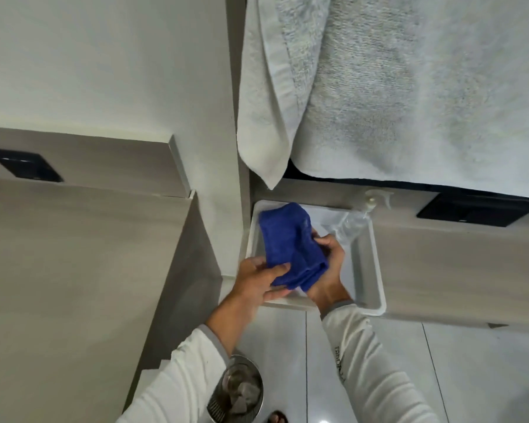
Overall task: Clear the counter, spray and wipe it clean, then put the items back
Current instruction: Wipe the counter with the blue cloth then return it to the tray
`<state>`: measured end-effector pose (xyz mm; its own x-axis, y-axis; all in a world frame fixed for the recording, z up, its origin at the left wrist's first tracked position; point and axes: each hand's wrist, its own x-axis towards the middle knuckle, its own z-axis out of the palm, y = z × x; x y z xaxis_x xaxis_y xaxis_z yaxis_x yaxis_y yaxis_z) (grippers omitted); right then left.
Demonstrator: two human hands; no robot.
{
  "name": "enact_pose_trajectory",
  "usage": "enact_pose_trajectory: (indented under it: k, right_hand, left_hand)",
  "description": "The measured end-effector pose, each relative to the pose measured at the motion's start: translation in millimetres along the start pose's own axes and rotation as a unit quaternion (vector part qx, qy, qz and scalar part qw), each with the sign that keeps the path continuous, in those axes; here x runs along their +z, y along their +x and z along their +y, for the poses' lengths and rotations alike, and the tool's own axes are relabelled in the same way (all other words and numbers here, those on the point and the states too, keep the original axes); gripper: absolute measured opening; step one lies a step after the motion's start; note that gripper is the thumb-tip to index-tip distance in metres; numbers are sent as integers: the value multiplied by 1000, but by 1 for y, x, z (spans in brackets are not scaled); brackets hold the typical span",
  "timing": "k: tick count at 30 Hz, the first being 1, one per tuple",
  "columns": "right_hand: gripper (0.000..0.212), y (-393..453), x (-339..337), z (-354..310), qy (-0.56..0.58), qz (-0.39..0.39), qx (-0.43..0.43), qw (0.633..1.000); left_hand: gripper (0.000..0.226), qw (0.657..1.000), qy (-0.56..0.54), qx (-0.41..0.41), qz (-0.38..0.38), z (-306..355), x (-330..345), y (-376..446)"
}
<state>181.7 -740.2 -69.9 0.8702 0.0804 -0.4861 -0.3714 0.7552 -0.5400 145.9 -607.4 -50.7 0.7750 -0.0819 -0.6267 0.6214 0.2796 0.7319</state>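
Observation:
A folded blue cloth [290,242] is held between both hands over a white plastic tray [368,270]. My left hand [258,280] grips its near lower edge, thumb on top. My right hand [329,267] holds the cloth's right side, fingers curled into the fabric. A clear spray bottle [353,222] with a white trigger head lies in the tray's far right corner, just beyond my right hand. The tray rests on a pale grey ledge.
A large white towel [394,87] hangs above the tray. A grey counter surface [74,254] lies at left, with a dark wall socket [25,164]. Another dark socket [477,210] is at right. A steel bin [239,389] stands on the tiled floor below.

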Motion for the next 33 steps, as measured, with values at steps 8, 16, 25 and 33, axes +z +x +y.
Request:
enact_pose_trajectory:
  k: [8, 16, 25, 33]
  right_hand:
    - [33, 33, -10, -23, -205, 17, -1, 979]
    - [40, 49, -14, -26, -647, 128, -12, 752]
    - [42, 48, -9, -7, -628, 89, -60, 771]
    - [49, 11, 25, 3, -758, 160, -114, 622]
  left_hand:
    - [25, 927, 320, 164, 106, 2, -9, 25]
    - [23, 771, 614, 139, 97, -7, 4, 12]
    - [27, 545, 812, 184, 95, -10, -7, -11]
    - [34, 555, 773, 260, 164, -18, -86, -57]
